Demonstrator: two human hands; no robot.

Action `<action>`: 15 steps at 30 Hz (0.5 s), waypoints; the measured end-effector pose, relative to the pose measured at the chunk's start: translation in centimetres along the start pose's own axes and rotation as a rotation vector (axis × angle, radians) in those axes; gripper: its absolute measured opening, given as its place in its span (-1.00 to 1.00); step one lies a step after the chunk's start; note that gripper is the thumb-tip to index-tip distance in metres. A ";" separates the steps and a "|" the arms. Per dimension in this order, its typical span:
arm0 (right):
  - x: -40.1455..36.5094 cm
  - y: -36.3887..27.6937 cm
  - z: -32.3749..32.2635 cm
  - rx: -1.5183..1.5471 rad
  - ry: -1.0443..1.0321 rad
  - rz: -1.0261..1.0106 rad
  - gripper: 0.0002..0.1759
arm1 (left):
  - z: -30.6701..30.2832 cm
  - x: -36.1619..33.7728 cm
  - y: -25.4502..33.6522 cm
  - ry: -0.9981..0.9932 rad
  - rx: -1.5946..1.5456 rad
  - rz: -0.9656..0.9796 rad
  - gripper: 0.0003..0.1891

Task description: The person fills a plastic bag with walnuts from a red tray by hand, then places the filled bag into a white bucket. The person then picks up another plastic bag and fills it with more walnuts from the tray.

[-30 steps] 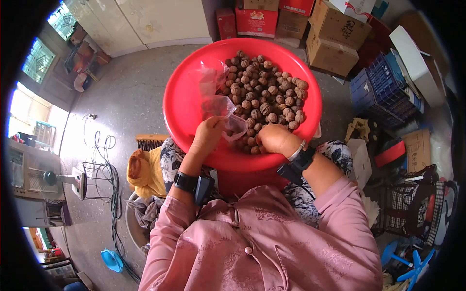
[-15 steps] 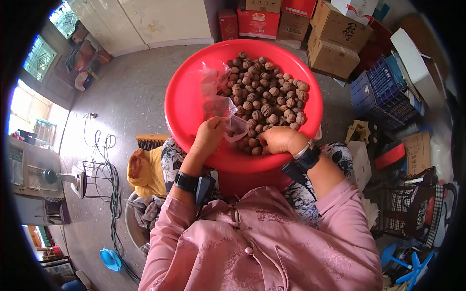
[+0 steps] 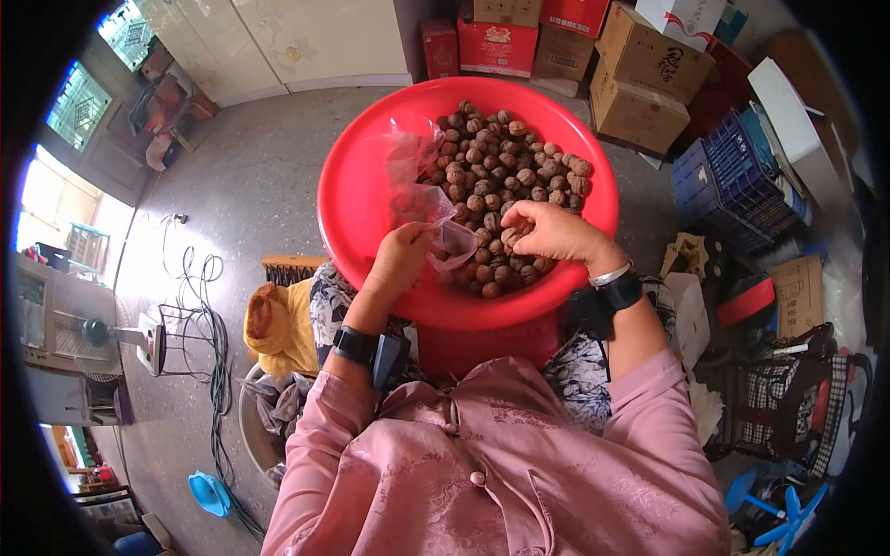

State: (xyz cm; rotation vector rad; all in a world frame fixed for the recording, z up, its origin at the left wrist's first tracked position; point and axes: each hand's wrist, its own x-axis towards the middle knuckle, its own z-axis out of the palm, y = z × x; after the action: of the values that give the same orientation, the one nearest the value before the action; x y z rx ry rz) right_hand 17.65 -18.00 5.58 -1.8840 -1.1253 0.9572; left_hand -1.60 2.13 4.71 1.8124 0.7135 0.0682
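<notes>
A wide red plastic basin rests at my lap, with a heap of brown walnuts filling its middle and right side. My left hand, at the basin's near left, pinches the mouth of a thin clear plastic bag. The bag lies along the left edge of the heap, and some walnuts show dimly through it. Over the near right part of the heap is my right hand, its fingers and thumb curled round a walnut. Its palm side is hidden from view.
Cardboard boxes and blue crates stand at the back right. Left of my legs are a brush, a yellow cloth and a bucket. Cables lie on the floor near a fan.
My right hand has risen from among the walnuts at the basin's near edge and moved up and slightly right over the heap. The left hand and the bag have hardly moved.
</notes>
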 end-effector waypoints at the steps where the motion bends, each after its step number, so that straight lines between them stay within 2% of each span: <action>1: 0.0 -0.2 -0.1 0.092 0.016 -0.031 -0.60 | 0.0 0.0 0.0 -0.002 -0.021 -0.008 -0.68; 9: 0.1 -0.3 -0.1 0.297 -0.040 -0.049 -0.53 | -0.2 0.0 0.0 -0.019 0.001 -0.018 -0.68; 15: 0.1 -0.8 0.1 0.322 -0.076 0.053 -0.68 | -0.3 0.4 -0.6 -0.023 -0.005 0.005 -0.67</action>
State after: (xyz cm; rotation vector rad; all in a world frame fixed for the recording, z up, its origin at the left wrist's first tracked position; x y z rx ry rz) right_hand 17.36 -17.58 6.21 -1.6339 -0.9051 1.1731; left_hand -1.59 2.66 4.19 1.8077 0.6917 0.0519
